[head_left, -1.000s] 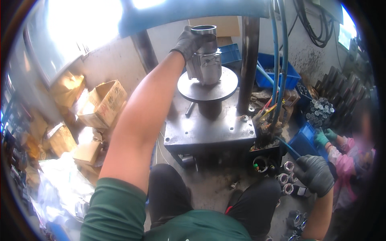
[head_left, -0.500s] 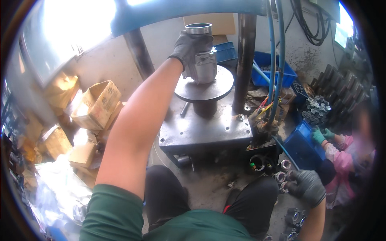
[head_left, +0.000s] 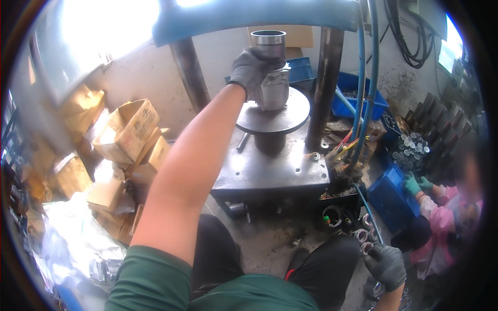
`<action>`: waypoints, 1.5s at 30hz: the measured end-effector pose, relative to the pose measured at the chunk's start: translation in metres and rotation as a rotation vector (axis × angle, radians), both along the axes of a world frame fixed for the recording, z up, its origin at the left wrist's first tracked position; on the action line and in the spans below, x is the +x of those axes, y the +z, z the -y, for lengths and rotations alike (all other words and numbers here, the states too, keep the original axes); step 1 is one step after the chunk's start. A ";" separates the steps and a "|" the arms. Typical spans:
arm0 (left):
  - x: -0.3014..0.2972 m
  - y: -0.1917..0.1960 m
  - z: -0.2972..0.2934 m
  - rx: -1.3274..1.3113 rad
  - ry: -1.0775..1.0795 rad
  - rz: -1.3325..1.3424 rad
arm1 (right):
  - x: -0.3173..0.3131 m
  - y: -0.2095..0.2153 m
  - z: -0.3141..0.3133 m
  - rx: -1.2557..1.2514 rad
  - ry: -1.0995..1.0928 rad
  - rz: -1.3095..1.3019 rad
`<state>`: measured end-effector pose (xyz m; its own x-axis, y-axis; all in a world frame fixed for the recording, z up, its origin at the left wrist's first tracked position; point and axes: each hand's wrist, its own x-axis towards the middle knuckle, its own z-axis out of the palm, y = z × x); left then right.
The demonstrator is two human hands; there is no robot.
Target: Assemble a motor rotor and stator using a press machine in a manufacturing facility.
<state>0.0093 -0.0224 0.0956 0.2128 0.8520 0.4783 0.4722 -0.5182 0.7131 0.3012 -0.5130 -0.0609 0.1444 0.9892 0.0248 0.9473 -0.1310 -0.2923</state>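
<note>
My left hand point(head_left: 252, 67), in a dark grey glove, is closed around a metal housing with a cylindrical top point(head_left: 268, 44). The housing stands upright on a round steel plate point(head_left: 301, 111), which sits on a short post above the press table point(head_left: 270, 179). My fingers hide part of the housing's middle. Low on the right, my gloved right hand point(head_left: 385, 267) is curled at the end of a thin blue rod point(head_left: 369, 213). The grip itself is partly hidden. Several metal rings point(head_left: 360, 236) lie by its fingertips.
Two steel columns point(head_left: 324, 88) and a blue crossbeam point(head_left: 249, 18) frame the plate. Blue hoses point(head_left: 369, 93) hang at the right. Cardboard boxes point(head_left: 127, 129) pile up at the left. A co-worker in pink sleeves point(head_left: 441, 212) sits by a blue bin point(head_left: 391, 199) at the right.
My right hand has moved down and slightly left, with the blue rod's end swinging down alongside it. My left hand stays on the housing. The whole view has shifted slightly.
</note>
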 end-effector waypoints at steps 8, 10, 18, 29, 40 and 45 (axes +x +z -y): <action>-0.002 0.006 0.015 -0.017 0.115 -0.075 | -0.009 0.011 -0.005 0.013 -0.017 -0.038; -0.003 0.005 0.010 -0.024 0.096 -0.077 | -0.011 0.011 -0.006 0.024 -0.026 -0.050; -0.001 0.006 0.002 -0.036 0.077 -0.128 | -0.009 0.009 -0.004 0.027 -0.046 -0.060; 0.001 -0.001 -0.003 -0.010 0.089 -0.055 | 0.000 0.038 -0.020 -0.013 0.037 -0.149; 0.008 0.010 -0.001 -0.076 0.158 -0.214 | 0.006 0.051 -0.028 -0.128 0.077 -0.049; 0.002 0.005 -0.003 -0.011 0.128 -0.094 | 0.009 0.044 -0.028 0.071 -0.023 -0.194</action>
<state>0.0108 -0.0198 0.1009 0.1458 0.8802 0.4516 0.5987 -0.4419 0.6681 0.3101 -0.4849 -0.0164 0.1762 0.9823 0.0634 0.8694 -0.1251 -0.4779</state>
